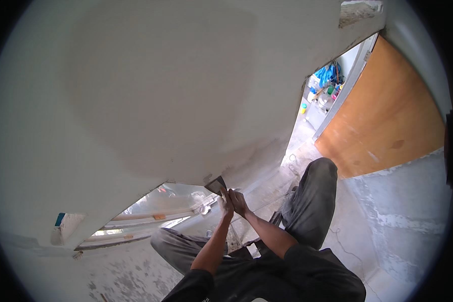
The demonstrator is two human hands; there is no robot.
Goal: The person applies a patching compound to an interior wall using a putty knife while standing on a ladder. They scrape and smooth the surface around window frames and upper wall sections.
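A putty knife with a dark, flat, wide blade lies against the lower edge of a pale plastered wall. My left hand is closed around it just below the blade, its fingers dusted whitish. My right hand sits close against the left one with its fingers curled; whatever they hold is hidden. On the wall, a broad darker, damp-looking patch of plaster spreads above my hands. Smaller dark smears mark the plaster right by the blade.
Below the wall's slanting edge is a window opening. An orange-brown wooden door stands at the right, beside a doorway showing a blue bag and a metal pot. My bent knees flank my arms above the dusty floor.
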